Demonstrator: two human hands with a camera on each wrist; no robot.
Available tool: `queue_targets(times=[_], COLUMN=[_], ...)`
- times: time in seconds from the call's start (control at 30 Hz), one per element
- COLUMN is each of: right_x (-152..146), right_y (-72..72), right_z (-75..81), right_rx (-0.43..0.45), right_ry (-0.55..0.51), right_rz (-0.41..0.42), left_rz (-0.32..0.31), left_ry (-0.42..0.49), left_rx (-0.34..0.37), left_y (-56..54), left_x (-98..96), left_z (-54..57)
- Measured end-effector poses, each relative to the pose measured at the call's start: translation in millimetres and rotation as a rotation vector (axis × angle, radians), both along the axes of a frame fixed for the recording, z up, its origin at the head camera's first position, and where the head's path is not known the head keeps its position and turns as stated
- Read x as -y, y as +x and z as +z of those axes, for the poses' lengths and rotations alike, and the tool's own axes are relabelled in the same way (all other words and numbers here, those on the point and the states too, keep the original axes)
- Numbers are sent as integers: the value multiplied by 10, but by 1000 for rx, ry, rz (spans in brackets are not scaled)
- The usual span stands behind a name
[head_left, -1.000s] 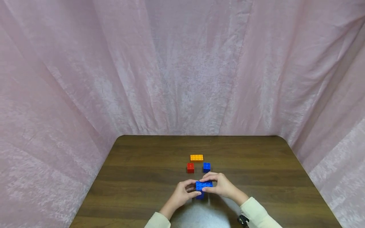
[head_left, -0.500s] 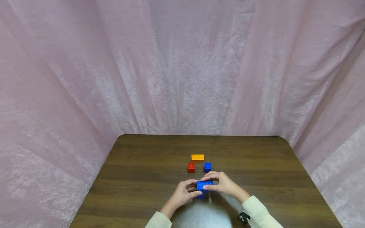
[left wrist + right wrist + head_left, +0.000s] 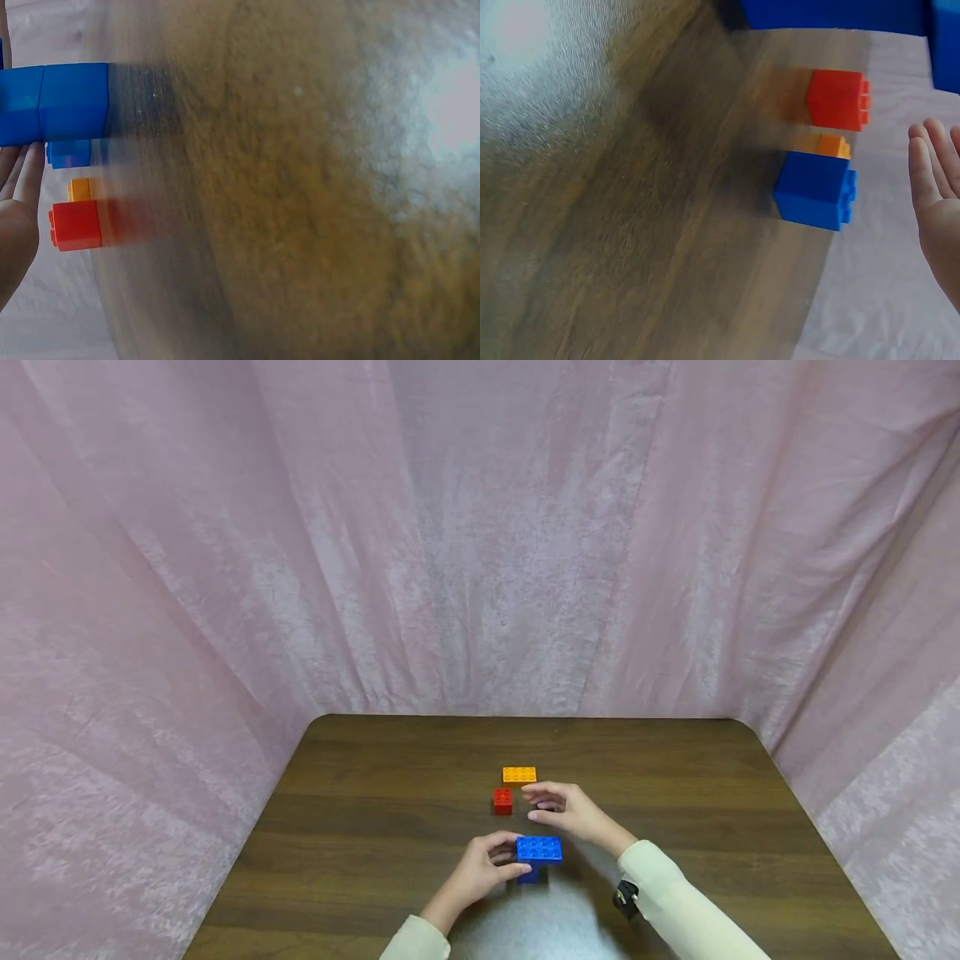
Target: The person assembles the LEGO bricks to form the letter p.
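Near the table's front, my left hand [image 3: 474, 875] grips a blue building-brick stack, thumb on the near side and fingers on the far side. Its top is a long blue brick [image 3: 538, 848], overhanging to the right of the narrower blue base [image 3: 528, 872]. In the left wrist view the base shows two blue blocks [image 3: 75, 101], one on the other. My right hand [image 3: 579, 814] is above a small blue brick [image 3: 814, 190], fingers loosely bent and apart from it. That brick is mostly hidden under the hand in the head view.
A small red brick [image 3: 502, 802] stands left of the right hand's fingertips. Behind it lies a flat orange brick [image 3: 519, 775] with several studs. The brown wooden table [image 3: 360, 827] ends at a pink curtain [image 3: 480, 568] at the back and sides.
My right hand has let go of the long blue brick and moved forward, over the small blue brick. The left hand keeps its grip on the stack.
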State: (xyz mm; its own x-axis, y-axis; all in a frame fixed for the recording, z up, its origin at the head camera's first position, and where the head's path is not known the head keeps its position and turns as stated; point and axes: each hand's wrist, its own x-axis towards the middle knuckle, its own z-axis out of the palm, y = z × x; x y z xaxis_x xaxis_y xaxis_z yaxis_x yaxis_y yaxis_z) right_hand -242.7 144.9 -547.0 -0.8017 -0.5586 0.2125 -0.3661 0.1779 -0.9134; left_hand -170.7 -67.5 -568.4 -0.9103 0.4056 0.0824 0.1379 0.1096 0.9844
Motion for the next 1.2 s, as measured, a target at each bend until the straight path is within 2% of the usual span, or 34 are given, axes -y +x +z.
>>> queue_targets(times=[0.13,0.27,0.43,0.57,0.9,1.03,1.2], right_x=[67,129,199,253,349,367,402], right_y=[-103,-187,-278,-336,-390,-397,-395], right_z=[-45,-100,-166,-191,-213,-220,-220], right_rx=[14,53,109,95,101,97,108], right_ry=[-15,-13,-6,6,38,46,61], right_rz=[17,30,23,48,83,76,57], left_rz=[10,10,-2,-1,-1,-17,-20], left_ry=[-3,12,25,23,-13,-6,15], left_rx=[-1,2,-14,-23,-31,-69,-65], left_y=[-53,-65,-53,-56,-66,-73,-75], left_x=[8,27,35,39,30,27,35], left_z=[-141,-187,-181,-185,-159,-161,-155])
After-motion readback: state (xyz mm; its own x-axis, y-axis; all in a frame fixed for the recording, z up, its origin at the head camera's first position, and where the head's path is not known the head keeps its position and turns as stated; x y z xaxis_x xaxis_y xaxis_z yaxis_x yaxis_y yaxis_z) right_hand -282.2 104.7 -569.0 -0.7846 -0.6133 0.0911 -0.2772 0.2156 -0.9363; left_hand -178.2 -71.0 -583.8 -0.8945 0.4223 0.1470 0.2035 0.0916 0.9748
